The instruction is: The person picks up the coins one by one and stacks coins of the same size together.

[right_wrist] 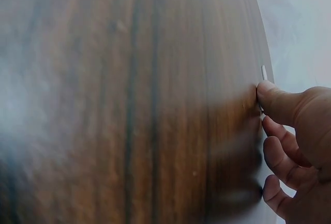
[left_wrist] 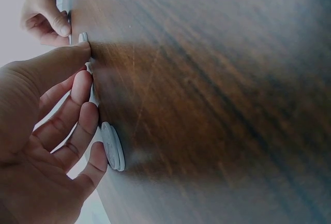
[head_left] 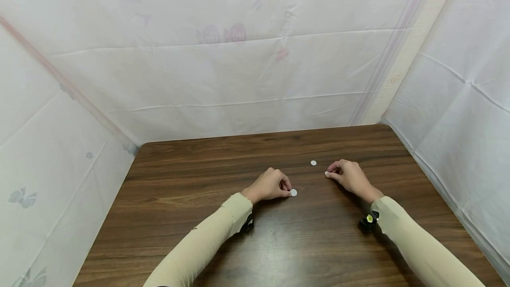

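Between thumb and fingertips, my left hand point(head_left: 270, 185) pinches the edge of a white disc point(head_left: 293, 192), which sits at the table surface. The left wrist view shows this disc point(left_wrist: 83, 37) partly behind the thumb. Close to the left little finger are two overlapping white discs point(left_wrist: 113, 146), hidden in the head view. Further right, my right hand point(head_left: 350, 177) pinches another small white disc point(head_left: 326, 174) low over the wood; whether it touches the table I cannot tell. A third white disc point(head_left: 313, 163) lies flat beyond and between the hands.
The brown wood-grain table point(head_left: 191, 167) has rounded far corners. Pale printed sheeting point(head_left: 223, 79) hangs behind it and along both sides. Dark wrist devices point(head_left: 368, 223) are strapped below both sleeves.
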Action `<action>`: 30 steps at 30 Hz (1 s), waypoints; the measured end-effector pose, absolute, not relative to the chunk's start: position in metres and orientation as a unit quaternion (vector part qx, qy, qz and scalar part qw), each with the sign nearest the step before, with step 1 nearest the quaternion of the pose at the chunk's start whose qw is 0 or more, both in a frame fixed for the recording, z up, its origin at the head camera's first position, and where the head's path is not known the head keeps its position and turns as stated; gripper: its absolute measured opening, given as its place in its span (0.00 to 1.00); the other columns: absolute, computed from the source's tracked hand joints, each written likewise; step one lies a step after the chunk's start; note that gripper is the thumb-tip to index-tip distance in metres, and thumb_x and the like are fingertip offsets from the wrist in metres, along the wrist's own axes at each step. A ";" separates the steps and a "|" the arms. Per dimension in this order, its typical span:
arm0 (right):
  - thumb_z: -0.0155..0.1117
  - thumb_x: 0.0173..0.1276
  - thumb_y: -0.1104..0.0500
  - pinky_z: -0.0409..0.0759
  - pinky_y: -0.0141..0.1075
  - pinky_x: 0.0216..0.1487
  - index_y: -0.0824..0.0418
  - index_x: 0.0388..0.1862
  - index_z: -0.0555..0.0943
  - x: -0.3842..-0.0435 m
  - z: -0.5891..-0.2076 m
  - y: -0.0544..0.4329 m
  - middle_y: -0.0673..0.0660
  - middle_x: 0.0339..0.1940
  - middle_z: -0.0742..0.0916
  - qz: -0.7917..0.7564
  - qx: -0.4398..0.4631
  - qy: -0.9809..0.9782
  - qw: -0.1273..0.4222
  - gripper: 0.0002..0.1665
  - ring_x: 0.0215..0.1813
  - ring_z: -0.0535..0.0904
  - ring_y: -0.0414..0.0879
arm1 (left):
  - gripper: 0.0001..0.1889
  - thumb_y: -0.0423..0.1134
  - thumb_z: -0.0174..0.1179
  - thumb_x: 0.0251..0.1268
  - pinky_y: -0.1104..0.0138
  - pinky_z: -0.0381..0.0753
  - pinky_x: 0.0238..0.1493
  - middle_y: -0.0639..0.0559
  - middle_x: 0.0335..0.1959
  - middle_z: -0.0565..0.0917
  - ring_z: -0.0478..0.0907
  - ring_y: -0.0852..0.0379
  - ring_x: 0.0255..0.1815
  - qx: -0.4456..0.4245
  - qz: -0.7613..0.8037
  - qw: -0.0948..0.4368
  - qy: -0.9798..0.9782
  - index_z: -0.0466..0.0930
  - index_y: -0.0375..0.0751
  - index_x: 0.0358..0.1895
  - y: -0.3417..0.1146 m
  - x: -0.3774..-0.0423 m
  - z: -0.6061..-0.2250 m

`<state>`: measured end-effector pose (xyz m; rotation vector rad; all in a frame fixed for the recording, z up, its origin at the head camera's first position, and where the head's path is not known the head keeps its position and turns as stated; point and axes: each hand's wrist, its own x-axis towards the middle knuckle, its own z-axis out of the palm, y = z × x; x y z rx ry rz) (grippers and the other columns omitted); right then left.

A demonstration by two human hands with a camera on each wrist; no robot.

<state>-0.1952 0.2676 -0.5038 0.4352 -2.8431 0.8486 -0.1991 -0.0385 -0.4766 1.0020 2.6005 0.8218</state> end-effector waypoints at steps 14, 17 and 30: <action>0.77 0.65 0.57 0.75 0.36 0.32 0.55 0.33 0.89 -0.185 -0.504 0.253 0.45 0.29 0.84 0.289 0.161 -0.941 0.070 0.04 0.28 0.75 0.37 | 0.03 0.39 0.75 0.61 0.75 0.77 0.32 0.65 0.25 0.85 0.78 0.73 0.26 0.342 0.281 0.118 0.889 0.91 0.48 0.31 -0.038 -0.199 -0.477; 0.77 0.65 0.57 0.75 0.35 0.32 0.54 0.33 0.89 -0.183 -0.505 0.250 0.45 0.29 0.84 0.290 0.170 -0.939 0.069 0.04 0.28 0.75 0.36 | 0.03 0.39 0.75 0.61 0.75 0.77 0.32 0.66 0.25 0.85 0.78 0.73 0.26 0.340 0.279 0.118 0.890 0.91 0.48 0.31 -0.038 -0.199 -0.476; 0.78 0.64 0.56 0.74 0.34 0.31 0.53 0.32 0.88 -0.175 -0.504 0.242 0.43 0.28 0.83 0.289 0.175 -0.939 0.064 0.04 0.27 0.73 0.35 | 0.04 0.41 0.75 0.62 0.76 0.77 0.32 0.68 0.25 0.84 0.78 0.73 0.26 0.340 0.272 0.116 0.893 0.90 0.51 0.31 -0.038 -0.200 -0.478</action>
